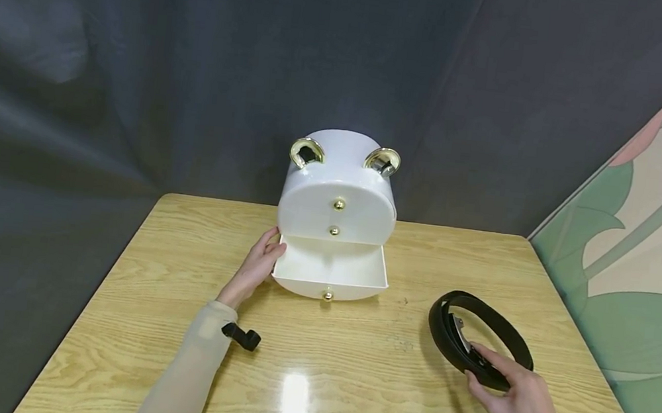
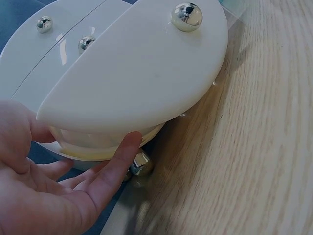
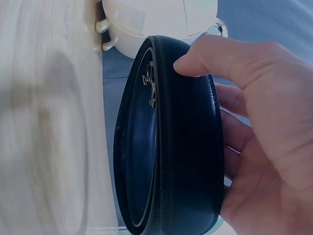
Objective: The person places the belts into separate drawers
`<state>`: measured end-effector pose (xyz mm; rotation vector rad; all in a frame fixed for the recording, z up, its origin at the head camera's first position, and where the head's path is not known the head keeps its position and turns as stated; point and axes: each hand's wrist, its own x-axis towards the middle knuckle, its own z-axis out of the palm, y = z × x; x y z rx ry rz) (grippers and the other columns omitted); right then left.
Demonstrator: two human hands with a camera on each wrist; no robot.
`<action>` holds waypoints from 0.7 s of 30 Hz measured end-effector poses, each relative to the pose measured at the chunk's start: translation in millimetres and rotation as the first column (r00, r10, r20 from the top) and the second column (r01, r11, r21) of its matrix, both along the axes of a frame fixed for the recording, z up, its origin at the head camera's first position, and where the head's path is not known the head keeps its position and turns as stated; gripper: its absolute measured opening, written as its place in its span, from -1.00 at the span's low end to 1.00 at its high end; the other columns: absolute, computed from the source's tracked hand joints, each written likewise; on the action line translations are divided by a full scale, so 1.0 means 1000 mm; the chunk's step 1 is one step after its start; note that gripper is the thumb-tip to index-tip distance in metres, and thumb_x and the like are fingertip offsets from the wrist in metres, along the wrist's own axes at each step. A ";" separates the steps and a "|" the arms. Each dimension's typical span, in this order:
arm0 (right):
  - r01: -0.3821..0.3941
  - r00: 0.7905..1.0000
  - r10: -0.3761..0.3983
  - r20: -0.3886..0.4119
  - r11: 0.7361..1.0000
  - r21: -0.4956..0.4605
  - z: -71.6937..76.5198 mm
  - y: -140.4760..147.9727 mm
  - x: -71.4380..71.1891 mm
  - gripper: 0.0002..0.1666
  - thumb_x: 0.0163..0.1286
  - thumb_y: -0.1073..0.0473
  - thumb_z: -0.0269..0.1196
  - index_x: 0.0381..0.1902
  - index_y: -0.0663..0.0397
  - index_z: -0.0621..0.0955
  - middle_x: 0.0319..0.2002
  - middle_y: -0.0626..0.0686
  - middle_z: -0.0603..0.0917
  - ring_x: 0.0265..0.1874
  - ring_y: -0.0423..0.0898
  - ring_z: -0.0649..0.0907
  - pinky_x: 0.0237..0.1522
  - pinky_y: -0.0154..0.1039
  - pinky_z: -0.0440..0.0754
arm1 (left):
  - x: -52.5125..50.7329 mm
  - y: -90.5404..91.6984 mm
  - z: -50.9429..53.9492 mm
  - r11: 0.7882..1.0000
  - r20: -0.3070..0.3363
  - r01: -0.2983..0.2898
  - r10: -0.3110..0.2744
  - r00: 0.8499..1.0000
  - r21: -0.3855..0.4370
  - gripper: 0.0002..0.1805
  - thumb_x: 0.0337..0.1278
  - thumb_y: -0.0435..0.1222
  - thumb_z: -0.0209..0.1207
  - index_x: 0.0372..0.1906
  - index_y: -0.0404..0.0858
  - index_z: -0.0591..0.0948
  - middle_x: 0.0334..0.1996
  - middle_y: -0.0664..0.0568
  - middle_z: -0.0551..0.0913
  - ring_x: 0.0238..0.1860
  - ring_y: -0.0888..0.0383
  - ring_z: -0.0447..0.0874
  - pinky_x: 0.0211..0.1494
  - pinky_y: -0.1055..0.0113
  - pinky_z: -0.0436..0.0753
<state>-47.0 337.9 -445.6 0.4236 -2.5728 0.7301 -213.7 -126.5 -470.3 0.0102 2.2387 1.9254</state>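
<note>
A white rounded drawer box (image 1: 336, 214) with gold knobs and gold ring-shaped ears stands at the back of the table. Its lowest drawer (image 1: 328, 261) is pulled out, and no contents show in it. My left hand (image 1: 256, 262) touches the drawer's left side; in the left wrist view its fingers (image 2: 120, 164) reach fairly straight under the drawer, with the thumb by the front panel's corner. To the right, my right hand (image 1: 519, 397) grips a coiled black belt (image 1: 496, 322) between thumb and fingers, above the table. A metal buckle (image 1: 461, 332) shows inside the coil.
The wooden table (image 1: 350, 381) reflects a bright light patch near its front. A dark curtain (image 1: 259, 80) hangs behind it, and a flower-patterned cloth (image 1: 647, 283) stands along the right. A black strap (image 1: 242, 336) sits on the left sleeve.
</note>
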 end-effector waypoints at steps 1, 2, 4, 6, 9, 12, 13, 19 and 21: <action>-0.007 1.000 0.007 -0.007 1.000 0.000 0.001 0.000 0.000 -0.34 -0.09 0.44 0.64 0.07 0.11 0.81 -0.14 0.18 0.88 -0.17 -0.43 0.74 -0.17 -0.75 0.50 | 0.000 0.000 0.000 1.000 -0.002 0.002 -0.002 1.000 0.000 -0.28 0.75 -0.07 -0.13 0.77 -0.08 -0.06 0.55 -0.32 0.39 0.37 -0.25 0.59 0.05 0.25 0.69; -0.010 1.000 0.010 -0.015 1.000 0.004 0.001 -0.001 0.001 -0.34 -0.10 0.44 0.64 0.07 0.11 0.81 -0.15 0.17 0.88 -0.18 -0.43 0.74 -0.17 -0.74 0.51 | 0.000 0.000 -0.001 1.000 -0.003 0.004 -0.004 1.000 0.000 -0.28 0.75 -0.07 -0.13 0.77 -0.08 -0.06 0.54 -0.32 0.40 0.34 -0.23 0.61 0.02 0.27 0.69; -0.013 0.999 0.013 -0.032 1.000 0.007 0.003 -0.001 0.001 -0.33 -0.13 0.44 0.64 0.05 0.08 0.82 -0.16 0.15 0.89 -0.20 -0.41 0.75 -0.17 -0.74 0.51 | 0.000 0.000 -0.001 1.000 -0.007 0.007 -0.007 1.000 0.001 -0.28 0.75 -0.06 -0.13 0.77 -0.09 -0.07 0.52 -0.33 0.42 0.28 -0.18 0.65 -0.04 0.30 0.69; -0.017 0.999 0.018 -0.043 1.000 0.021 0.005 -0.003 0.000 -0.33 -0.15 0.42 0.65 0.04 0.07 0.82 -0.17 0.12 0.89 -0.22 -0.38 0.76 -0.20 -0.72 0.52 | 0.000 0.000 -0.001 1.000 -0.009 0.007 -0.007 1.000 0.004 -0.28 0.75 -0.06 -0.13 0.77 -0.08 -0.06 0.50 -0.32 0.45 0.21 -0.14 0.69 -0.09 0.33 0.69; -0.033 0.998 0.035 -0.047 0.999 0.042 0.008 -0.007 -0.001 -0.34 -0.14 0.40 0.66 0.04 0.06 0.82 -0.16 0.11 0.89 -0.24 -0.34 0.78 -0.23 -0.70 0.53 | 0.000 0.000 -0.001 1.000 -0.009 0.003 -0.003 1.000 0.002 -0.29 0.75 -0.05 -0.13 0.76 -0.07 -0.04 0.49 -0.31 0.46 0.19 -0.09 0.70 -0.10 0.34 0.69; -0.059 0.996 0.063 -0.059 0.996 0.064 0.011 -0.011 -0.003 -0.34 -0.14 0.40 0.65 0.04 0.05 0.82 -0.15 0.09 0.89 -0.25 -0.28 0.81 -0.22 -0.69 0.55 | 0.000 0.001 -0.001 1.000 -0.005 0.002 -0.002 1.000 0.001 -0.30 0.75 -0.05 -0.12 0.76 -0.07 -0.02 0.49 -0.29 0.47 0.21 -0.11 0.70 -0.08 0.31 0.71; -0.067 0.995 0.071 -0.067 0.995 0.070 0.013 -0.013 -0.004 -0.34 -0.14 0.40 0.65 0.04 0.05 0.82 -0.15 0.09 0.89 -0.26 -0.25 0.82 -0.21 -0.68 0.56 | 0.000 0.001 -0.001 1.000 -0.005 0.002 -0.002 1.000 0.000 -0.30 0.75 -0.06 -0.12 0.76 -0.07 -0.02 0.49 -0.29 0.47 0.22 -0.11 0.69 -0.07 0.31 0.71; -0.123 0.987 0.132 -0.096 0.988 0.090 0.020 -0.022 -0.010 -0.34 -0.13 0.41 0.62 0.05 0.07 0.81 -0.16 0.09 0.89 -0.26 -0.12 0.85 -0.17 -0.66 0.60 | -0.001 -0.001 -0.002 1.000 -0.003 -0.002 0.002 1.000 -0.003 -0.30 0.75 -0.06 -0.11 0.76 -0.05 -0.02 0.49 -0.27 0.47 0.14 -0.06 0.71 -0.14 0.32 0.68; -0.137 0.984 0.146 -0.099 0.986 0.093 0.022 -0.025 -0.012 -0.33 -0.13 0.41 0.62 0.06 0.07 0.81 -0.15 0.09 0.89 -0.25 -0.08 0.86 -0.15 -0.66 0.60 | 0.000 -0.001 -0.002 1.000 -0.003 0.001 -0.001 1.000 -0.003 -0.30 0.75 -0.06 -0.12 0.76 -0.05 -0.02 0.50 -0.28 0.46 0.12 -0.06 0.71 -0.16 0.32 0.67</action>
